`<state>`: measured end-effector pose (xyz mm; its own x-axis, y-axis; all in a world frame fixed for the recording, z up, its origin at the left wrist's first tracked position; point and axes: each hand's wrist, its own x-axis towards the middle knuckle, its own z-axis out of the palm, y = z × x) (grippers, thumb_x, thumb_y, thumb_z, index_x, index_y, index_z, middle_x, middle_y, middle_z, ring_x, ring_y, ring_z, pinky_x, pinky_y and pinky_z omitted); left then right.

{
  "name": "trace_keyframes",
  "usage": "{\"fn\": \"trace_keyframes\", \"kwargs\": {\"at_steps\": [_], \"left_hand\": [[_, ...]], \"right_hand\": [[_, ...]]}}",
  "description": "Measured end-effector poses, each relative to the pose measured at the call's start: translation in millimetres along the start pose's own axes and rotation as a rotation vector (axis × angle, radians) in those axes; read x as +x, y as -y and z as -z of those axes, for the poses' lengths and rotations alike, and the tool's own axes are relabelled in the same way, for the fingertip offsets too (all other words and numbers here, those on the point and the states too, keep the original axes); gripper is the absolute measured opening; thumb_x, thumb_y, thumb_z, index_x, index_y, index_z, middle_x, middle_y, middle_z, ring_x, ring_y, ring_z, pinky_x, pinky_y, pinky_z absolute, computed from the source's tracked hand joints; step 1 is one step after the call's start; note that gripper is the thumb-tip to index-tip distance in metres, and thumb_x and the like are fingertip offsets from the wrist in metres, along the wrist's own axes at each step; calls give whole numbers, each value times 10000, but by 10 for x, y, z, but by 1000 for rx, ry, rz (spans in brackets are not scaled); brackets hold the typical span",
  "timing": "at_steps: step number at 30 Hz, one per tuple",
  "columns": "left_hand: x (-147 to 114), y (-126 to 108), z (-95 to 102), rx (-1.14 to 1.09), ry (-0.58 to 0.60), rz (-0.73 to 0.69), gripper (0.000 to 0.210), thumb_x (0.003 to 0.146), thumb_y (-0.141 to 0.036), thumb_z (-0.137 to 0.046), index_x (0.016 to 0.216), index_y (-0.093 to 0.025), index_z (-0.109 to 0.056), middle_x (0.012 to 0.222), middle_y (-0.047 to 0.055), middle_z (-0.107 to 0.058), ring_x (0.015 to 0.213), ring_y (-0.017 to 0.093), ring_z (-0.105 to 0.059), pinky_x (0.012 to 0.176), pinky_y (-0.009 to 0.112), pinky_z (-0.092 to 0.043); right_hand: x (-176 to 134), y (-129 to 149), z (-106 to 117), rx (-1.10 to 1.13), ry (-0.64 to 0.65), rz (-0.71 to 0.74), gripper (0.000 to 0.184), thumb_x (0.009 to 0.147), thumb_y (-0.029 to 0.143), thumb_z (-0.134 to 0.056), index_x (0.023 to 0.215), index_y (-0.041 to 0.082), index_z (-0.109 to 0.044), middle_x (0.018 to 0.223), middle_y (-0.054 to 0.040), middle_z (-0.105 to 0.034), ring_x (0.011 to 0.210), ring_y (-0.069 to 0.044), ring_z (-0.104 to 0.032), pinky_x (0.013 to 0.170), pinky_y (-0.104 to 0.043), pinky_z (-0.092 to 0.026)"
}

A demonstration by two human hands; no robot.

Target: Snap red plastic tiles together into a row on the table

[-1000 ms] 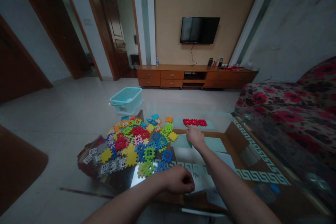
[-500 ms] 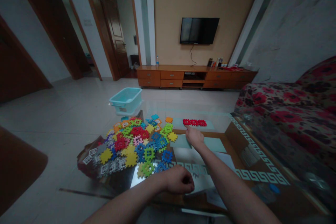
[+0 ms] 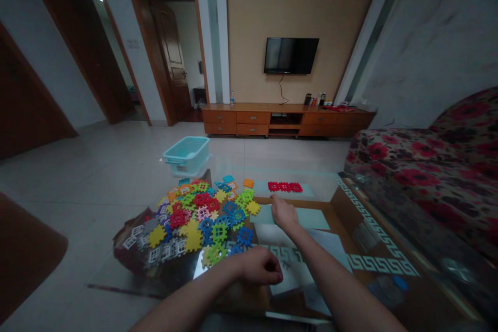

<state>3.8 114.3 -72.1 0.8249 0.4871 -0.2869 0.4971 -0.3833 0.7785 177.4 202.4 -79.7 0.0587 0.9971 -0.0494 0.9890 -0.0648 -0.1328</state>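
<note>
A row of red interlocking plastic blocks [image 3: 285, 187] lies flat on the glass coffee table [image 3: 330, 176]. Just in front of its left end is my right hand [image 3: 285, 213], index finger stretched forward and a small gap from the row. The other fingers are partly hidden by the hand's back. My left hand [image 3: 261, 265] rests low over the near side of the table, its fingers curled into a loose fist with nothing visible inside. Left of both hands spreads a pile of colourful interlocking blocks [image 3: 193, 236], among them yellow, green, blue, red and white window-shaped ones.
A light blue plastic bin [image 3: 187, 158] stands beyond the pile. Pale sheets [image 3: 311, 218] show under the glass, with a blue-capped bottle [image 3: 389, 290] below at right. A floral sofa [image 3: 408, 150] borders the right; a low TV cabinet [image 3: 252, 119] lines the far wall.
My right hand has drawn back slightly, so its fingertip is now apart from the red row. My left hand stays curled in about the same place. The view has tilted a little.
</note>
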Motion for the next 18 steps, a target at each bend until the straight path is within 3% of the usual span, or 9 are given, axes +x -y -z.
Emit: {"fn": "trace_keyframes", "kwargs": {"at_steps": [4,7,11,15,18], "left_hand": [[-8,13,73,-337,4,54,259,818,-385,-693,934,-159,-748,792,10,-690,682,126,-603,633,220,-462],[-18,44,175,-486,-134,52,410,820,-514,-671,924,-122,-729,746,25,-661,642,129,-602,617,235,-476],[-36,128,322,-255,-474,30,357,899,-428,-567,950,-104,-709,755,41,-674,683,150,-628,658,259,-496],[-92,246,447,-82,-710,68,207,875,-227,-537,970,-132,-695,929,65,-696,873,186,-634,828,306,-487],[-177,337,548,58,-861,121,198,836,-151,-527,971,-148,-673,1013,80,-662,1005,222,-593,945,349,-445]], "right_hand": [[-146,-47,52,18,-7,105,378,1037,237,-319,1360,219,-515,1273,-141,-635,1164,-243,-608,956,-333,-409],[-275,-110,92,35,-13,175,382,1037,245,-339,1379,224,-508,1325,-132,-588,1211,-239,-558,983,-320,-385],[-440,-222,151,46,-1,250,386,1014,260,-412,1380,226,-528,1321,-126,-561,1201,-242,-539,999,-323,-383],[-591,-304,207,45,59,311,392,958,278,-515,1340,227,-589,1313,-122,-571,1234,-262,-519,1026,-345,-386],[-724,-314,218,42,132,321,483,918,290,-571,1392,201,-558,1425,-157,-518,1311,-290,-481,1066,-385,-377]]}}
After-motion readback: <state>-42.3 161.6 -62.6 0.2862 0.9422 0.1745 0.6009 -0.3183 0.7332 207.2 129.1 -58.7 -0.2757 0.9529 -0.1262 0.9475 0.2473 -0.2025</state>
